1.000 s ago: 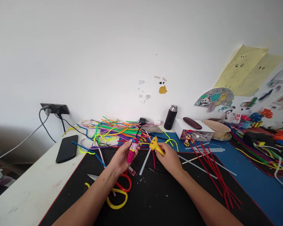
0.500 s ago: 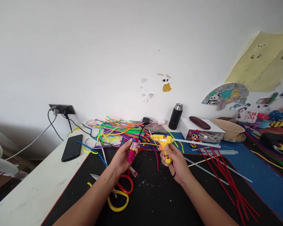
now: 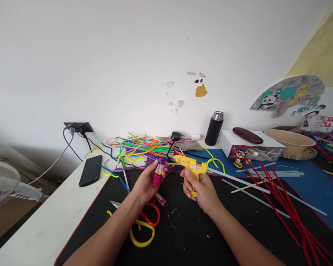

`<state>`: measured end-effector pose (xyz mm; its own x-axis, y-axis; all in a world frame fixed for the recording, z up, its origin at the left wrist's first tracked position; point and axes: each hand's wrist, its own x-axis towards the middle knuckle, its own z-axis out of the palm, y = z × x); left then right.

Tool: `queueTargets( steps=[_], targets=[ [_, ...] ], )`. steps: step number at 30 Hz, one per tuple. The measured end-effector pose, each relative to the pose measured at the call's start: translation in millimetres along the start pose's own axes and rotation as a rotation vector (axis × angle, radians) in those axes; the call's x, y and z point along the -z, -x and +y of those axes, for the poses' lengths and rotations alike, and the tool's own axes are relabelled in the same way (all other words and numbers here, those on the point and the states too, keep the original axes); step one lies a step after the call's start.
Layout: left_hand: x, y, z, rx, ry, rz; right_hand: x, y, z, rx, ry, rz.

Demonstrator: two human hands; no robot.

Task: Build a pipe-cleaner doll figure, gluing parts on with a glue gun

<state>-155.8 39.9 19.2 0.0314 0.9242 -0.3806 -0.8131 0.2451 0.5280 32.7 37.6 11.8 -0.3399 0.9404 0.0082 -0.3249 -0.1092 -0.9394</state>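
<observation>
My left hand grips a small pipe-cleaner figure, magenta below, pale pink in the middle, with blue and magenta on top. A yellow hot glue gun is in my right hand, fingers wrapped round its handle. Its nozzle points left at the figure's upper part, with a small gap between them. From the gun's rear sticks a long translucent glue stick. Beneath my left forearm lie scissors with red and yellow handles, partly covered. A small red-labelled case rests just below the figure.
Pipe cleaners are heaped at the back. Red pipe cleaners and glue sticks lie right, near a finished-looking small figure. A black flask, white box and bowl stand behind; a phone lies left.
My right hand has tilted the glue gun so its nozzle points up-left and moved it nearer the figure. Blue now shows on the figure's top. The camera view has shifted slightly.
</observation>
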Motion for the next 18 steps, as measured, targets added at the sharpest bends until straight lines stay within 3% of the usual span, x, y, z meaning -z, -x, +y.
queueTargets(
  steps=[18],
  targets=[
    [0.0, 0.3, -4.9, 0.029, 0.002, 0.014, -4.8, 8.4, 4.8, -0.076, 0.213, -0.012]
  ],
)
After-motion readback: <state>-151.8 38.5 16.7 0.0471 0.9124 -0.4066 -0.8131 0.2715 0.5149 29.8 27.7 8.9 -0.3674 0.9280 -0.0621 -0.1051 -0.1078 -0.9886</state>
